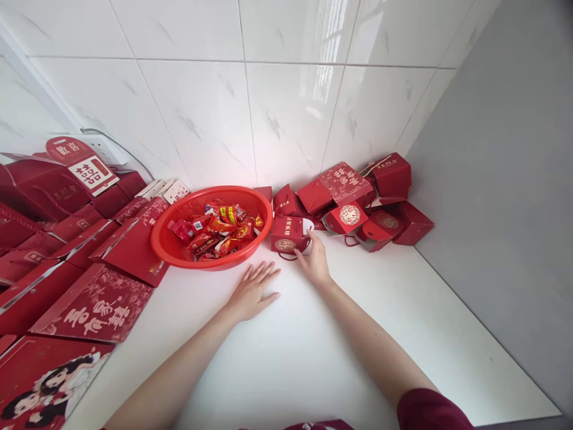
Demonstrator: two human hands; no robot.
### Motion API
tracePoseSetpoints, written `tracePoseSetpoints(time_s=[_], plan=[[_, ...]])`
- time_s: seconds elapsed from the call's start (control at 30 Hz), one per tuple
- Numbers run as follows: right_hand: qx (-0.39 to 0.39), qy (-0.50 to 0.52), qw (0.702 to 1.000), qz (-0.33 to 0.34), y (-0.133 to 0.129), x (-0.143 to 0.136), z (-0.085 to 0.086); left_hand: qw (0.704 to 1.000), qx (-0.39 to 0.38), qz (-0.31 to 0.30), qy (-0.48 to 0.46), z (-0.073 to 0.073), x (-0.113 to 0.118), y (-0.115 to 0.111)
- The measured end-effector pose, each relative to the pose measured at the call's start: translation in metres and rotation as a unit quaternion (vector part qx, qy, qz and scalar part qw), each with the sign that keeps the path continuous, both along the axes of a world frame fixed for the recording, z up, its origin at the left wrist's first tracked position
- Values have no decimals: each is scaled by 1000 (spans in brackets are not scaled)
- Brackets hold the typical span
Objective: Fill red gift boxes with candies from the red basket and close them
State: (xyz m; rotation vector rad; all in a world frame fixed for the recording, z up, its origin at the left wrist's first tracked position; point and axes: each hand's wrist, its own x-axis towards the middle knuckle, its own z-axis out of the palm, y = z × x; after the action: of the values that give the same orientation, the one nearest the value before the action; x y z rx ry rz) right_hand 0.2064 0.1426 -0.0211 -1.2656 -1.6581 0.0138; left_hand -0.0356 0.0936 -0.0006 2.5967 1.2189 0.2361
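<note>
My left hand lies flat on the white table with its fingers spread, holding nothing, just in front of the red plastic basket. Several wrapped candies in red and gold are heaped inside that basket. To its right, a small red gift box with gold lettering lies on its side, a dark red cord handle showing below it. The thumb and fingers of my right hand grip the box's right end, by a white flap. Whether anything is inside the box is hidden.
More small red boxes are piled against the tiled wall at the back right. Large red gift bags crowd the left side. A power socket with a grey cable sits behind them. A grey panel bounds the right.
</note>
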Motion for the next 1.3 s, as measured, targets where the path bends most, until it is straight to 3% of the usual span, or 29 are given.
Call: tracePoseSetpoints(time_s=[0.1,0.17,0.3,0.4,0.47,0.53,0.7,0.8,0.9,1.03,1.13,1.3], plan=[[-10,-15,999,34,-2,11,8,1000,29,-3,-11,2,0,-4],[-7,-40,996,75,-9,22,20,994,94,-48,-28,12,-2,-10],[20,-87,989,121,-36,38,49,934,300,-167,-104,58,-3,-28],[38,-112,982,144,-59,40,70,895,396,-144,-145,103,2,-41],[54,-141,974,169,-74,38,81,893,412,-104,-145,124,8,-47],[70,-179,961,198,-88,34,89,910,390,-57,-130,133,14,-52],[64,-178,953,238,-116,27,82,969,222,71,-80,117,15,-54],[50,-125,962,238,-126,23,66,977,132,143,-85,105,8,-50],[37,-97,966,236,-131,18,55,974,96,180,-95,101,3,-42],[-1,-72,963,259,-133,14,51,979,-55,166,-101,96,-1,-31],[-73,-54,953,288,-133,13,53,960,-192,133,-153,88,-3,-24],[-250,-2,887,389,-137,11,52,930,-281,98,-216,69,-4,-15]])
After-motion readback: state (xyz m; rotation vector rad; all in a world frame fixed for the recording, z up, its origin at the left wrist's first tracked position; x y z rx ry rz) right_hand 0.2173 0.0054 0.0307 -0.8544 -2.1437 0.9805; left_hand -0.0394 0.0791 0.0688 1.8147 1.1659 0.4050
